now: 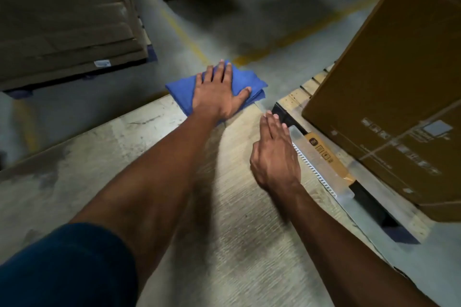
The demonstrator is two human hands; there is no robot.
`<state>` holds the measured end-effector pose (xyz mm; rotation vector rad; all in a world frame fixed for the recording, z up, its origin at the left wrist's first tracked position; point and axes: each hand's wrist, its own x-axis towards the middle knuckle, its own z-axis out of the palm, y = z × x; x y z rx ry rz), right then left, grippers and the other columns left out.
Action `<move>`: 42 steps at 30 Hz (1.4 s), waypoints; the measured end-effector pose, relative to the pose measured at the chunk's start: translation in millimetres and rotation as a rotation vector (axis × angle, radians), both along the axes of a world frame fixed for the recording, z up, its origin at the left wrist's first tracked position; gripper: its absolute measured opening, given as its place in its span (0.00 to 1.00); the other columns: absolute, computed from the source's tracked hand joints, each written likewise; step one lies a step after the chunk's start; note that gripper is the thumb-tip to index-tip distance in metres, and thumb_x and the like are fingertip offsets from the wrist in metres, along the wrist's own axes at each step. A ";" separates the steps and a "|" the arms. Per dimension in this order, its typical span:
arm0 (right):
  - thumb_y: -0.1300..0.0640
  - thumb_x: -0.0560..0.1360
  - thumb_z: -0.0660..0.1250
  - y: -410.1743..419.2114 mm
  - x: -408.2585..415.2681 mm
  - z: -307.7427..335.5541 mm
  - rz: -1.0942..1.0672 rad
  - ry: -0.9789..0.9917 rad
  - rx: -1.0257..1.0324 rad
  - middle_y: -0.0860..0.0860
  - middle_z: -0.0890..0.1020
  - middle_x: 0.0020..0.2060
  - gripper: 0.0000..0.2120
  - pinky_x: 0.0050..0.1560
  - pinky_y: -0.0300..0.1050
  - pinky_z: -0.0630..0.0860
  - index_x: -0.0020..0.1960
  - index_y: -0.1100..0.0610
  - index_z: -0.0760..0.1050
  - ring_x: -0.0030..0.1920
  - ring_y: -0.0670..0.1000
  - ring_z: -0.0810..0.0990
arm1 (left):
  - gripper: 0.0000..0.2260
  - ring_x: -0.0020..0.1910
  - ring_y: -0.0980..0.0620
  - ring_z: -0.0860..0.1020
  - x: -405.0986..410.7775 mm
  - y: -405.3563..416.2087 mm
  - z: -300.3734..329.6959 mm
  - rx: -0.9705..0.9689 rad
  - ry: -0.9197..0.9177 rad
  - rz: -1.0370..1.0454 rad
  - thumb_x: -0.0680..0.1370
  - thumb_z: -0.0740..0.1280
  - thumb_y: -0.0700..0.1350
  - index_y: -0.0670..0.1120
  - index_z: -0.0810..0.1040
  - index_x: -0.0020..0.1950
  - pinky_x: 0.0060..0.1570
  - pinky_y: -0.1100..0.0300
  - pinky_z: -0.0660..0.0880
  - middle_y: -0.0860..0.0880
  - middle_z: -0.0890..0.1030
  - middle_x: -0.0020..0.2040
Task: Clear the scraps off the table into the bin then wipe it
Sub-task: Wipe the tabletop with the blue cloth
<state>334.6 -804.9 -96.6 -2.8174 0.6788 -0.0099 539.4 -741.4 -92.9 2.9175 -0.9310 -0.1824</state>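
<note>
A pale, scuffed table (pixel 154 182) runs out to a far corner over a grey concrete floor (pixel 249 20) painted with yellow lines (pixel 184 35), with a wrapped cardboard stack (pixel 67 20) beyond on the left and a big brown box (pixel 399 70) on a wooden pallet (pixel 306 90) on the right. At that far corner the left hand (pixel 217 92) lies flat with fingers straight and slightly spread, thumb out to the side, pressing a folded blue cloth (pixel 182 92); the cloth lies under the palm and fingers, its long axis across the fingers, its corner poking past the fingertips over the table edge. The right hand (pixel 274 154) hovers near the table's right edge, fingers straight and pressed together, holding nothing, fingertips pointing toward the pallet
</note>
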 end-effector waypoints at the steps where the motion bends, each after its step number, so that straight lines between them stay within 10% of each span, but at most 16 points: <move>1: 0.55 0.85 0.52 -0.9 0.4 -1.7 -0.002 -0.004 0.001 0.57 0.51 0.88 0.33 0.87 0.49 0.42 0.88 0.61 0.48 0.88 0.53 0.48 | 0.43 0.87 0.41 0.52 2.7 -5.1 -0.7 -0.004 0.005 0.037 0.82 0.45 0.74 0.47 0.49 0.89 0.84 0.40 0.49 0.47 0.51 0.89; 9: 0.53 0.86 0.52 -2.8 -1.9 0.4 0.041 -0.028 0.005 0.54 0.52 0.88 0.34 0.87 0.53 0.46 0.88 0.58 0.44 0.88 0.52 0.48 | 0.44 0.87 0.45 0.37 -112.3 82.7 2.0 0.004 0.066 0.031 0.81 0.40 0.75 0.48 0.40 0.89 0.85 0.41 0.39 0.48 0.39 0.89; 16: 0.45 0.89 0.44 -1.5 -4.4 0.1 0.176 -0.006 -0.066 0.52 0.47 0.88 0.31 0.87 0.55 0.43 0.88 0.49 0.40 0.88 0.52 0.45 | 0.48 0.88 0.43 0.45 -32.9 133.7 0.2 -0.006 0.037 0.295 0.79 0.41 0.78 0.47 0.46 0.89 0.85 0.39 0.45 0.47 0.47 0.89; 29: 0.36 0.83 0.43 18.6 15.6 8.4 0.189 0.066 -0.017 0.57 0.52 0.87 0.36 0.86 0.62 0.47 0.86 0.52 0.57 0.87 0.60 0.50 | 0.47 0.87 0.47 0.36 -163.2 179.8 1.3 -0.017 0.068 0.178 0.79 0.40 0.78 0.49 0.41 0.89 0.84 0.38 0.38 0.49 0.40 0.89; 36: 0.35 0.85 0.38 34.8 21.5 -4.5 0.210 0.045 -0.060 0.53 0.41 0.88 0.33 0.85 0.63 0.38 0.88 0.43 0.40 0.87 0.59 0.40 | 0.47 0.88 0.45 0.42 -45.4 175.8 -4.4 -0.006 0.039 0.338 0.80 0.43 0.77 0.48 0.44 0.89 0.85 0.38 0.41 0.49 0.45 0.89; 42: 0.31 0.84 0.37 34.3 24.1 -2.9 0.210 0.063 -0.084 0.54 0.40 0.88 0.36 0.85 0.65 0.40 0.88 0.43 0.39 0.87 0.59 0.40 | 0.45 0.87 0.46 0.36 -130.0 184.7 -4.0 -0.070 0.039 0.306 0.81 0.41 0.76 0.48 0.41 0.89 0.84 0.39 0.38 0.48 0.40 0.89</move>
